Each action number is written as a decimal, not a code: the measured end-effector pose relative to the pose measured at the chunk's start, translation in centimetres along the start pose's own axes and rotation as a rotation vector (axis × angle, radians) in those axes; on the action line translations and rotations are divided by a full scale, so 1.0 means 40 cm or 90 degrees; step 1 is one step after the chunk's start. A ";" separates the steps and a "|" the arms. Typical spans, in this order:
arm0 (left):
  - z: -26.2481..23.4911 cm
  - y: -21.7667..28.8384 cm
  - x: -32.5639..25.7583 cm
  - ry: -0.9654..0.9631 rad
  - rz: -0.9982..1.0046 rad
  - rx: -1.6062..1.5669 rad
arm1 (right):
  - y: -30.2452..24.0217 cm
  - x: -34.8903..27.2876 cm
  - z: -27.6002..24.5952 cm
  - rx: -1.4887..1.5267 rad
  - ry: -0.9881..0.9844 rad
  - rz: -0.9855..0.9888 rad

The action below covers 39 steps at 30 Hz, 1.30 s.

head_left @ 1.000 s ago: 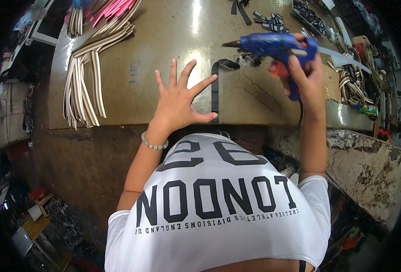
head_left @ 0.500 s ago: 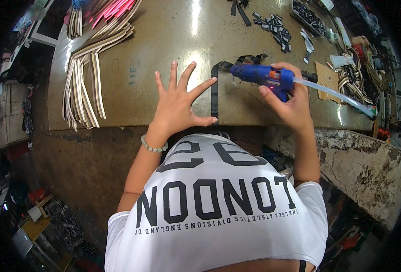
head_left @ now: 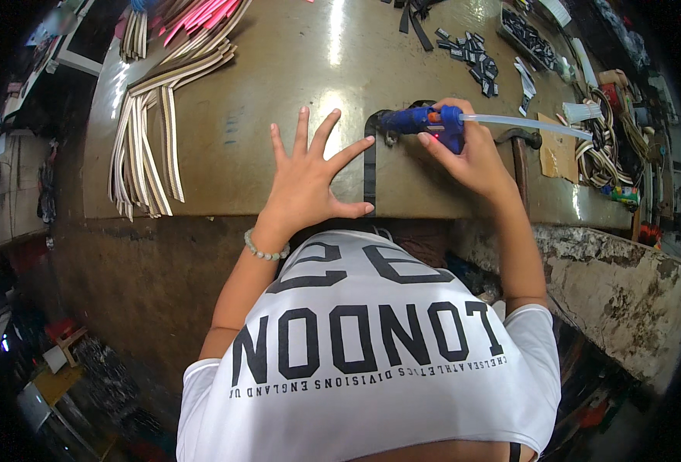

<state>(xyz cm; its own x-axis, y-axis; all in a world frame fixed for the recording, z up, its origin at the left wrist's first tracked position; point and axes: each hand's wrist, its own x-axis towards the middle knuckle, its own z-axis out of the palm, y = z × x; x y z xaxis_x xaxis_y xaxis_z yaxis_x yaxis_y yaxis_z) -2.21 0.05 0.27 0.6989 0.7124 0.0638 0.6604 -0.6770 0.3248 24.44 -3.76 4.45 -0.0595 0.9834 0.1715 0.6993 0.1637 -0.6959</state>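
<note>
My left hand (head_left: 306,177) lies with fingers spread on the table, its index fingertip and thumb touching a flat black strap (head_left: 370,173). The strap runs from the table's near edge, then bends right at its far end, where the glue gun partly hides it. In my right hand (head_left: 475,158) is a blue hot glue gun (head_left: 411,121) with a small red light. Its dark nozzle points left, right by the strap's bend; whether it touches cannot be told. A long translucent glue stick (head_left: 525,122) sticks out of the gun's back.
Striped straps (head_left: 144,146) and pink strips (head_left: 194,19) lie at the left. Small black pieces (head_left: 475,61) and a filled tray (head_left: 529,35) are at the far right. A cardboard piece (head_left: 558,154), a dark metal clamp (head_left: 519,146) and coiled cords (head_left: 598,150) lie along the right.
My right hand has moved left with the glue gun, and the glue stick now lies more level. My left hand keeps its place on the strap. The view has shifted slightly.
</note>
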 end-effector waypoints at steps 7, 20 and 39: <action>-0.002 0.000 0.002 -0.005 0.000 0.006 | 0.026 0.020 -0.005 -0.022 -0.026 -0.004; -0.003 0.001 0.001 0.000 0.001 0.000 | 0.015 0.095 -0.019 -0.155 -0.048 -0.098; 0.003 -0.009 -0.001 0.008 0.009 -0.035 | 0.377 -0.372 -0.368 -0.500 0.218 0.834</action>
<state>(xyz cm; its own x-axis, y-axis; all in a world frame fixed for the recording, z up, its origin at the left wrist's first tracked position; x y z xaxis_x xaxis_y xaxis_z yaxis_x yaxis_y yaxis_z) -2.42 0.24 0.03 0.7039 0.7057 0.0806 0.6345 -0.6758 0.3751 46.37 -17.07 1.68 0.9469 0.3210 -0.0183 0.3214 -0.9467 0.0236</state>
